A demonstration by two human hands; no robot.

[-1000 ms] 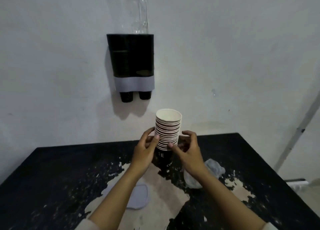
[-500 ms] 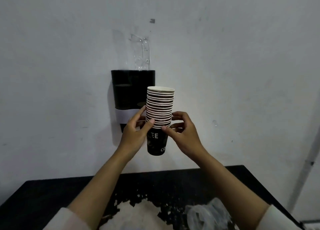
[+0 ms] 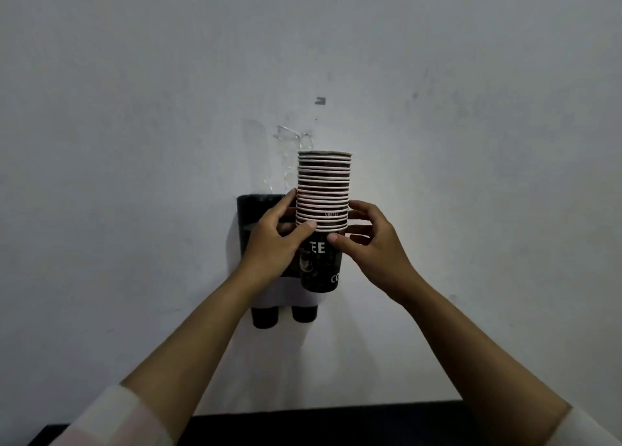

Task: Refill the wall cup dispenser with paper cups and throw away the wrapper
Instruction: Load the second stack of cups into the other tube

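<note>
A pale sleeve point(image 3: 111, 418) shows at the near left, its bare forearm reaching up to the left hand point(image 3: 274, 240). That hand curls round the left side of the cups point(image 3: 323, 203), thumb across the front just under the lowest rim, fingers behind. Behind and partly hidden by it, the dispenser point(image 3: 250, 216) hangs on the wall point(image 3: 134, 142): a dark box with a pale band low down and two dark cup bottoms poking out beneath, side by side. Clear plastic point(image 3: 286, 152) sticks up from the top of the dispenser, just left of the cups. The cups are a nested upright stack with white rims, the lowest one dark with pale lettering; they are held in the air in front of the dispenser's right half, their top well above its top edge. The right hand point(image 3: 372, 243) grips the stack's right side, thumb to the front, fingers wrapped behind. A dark strip of counter point(image 3: 336, 422) lies along the near edge, between the forearms
</note>
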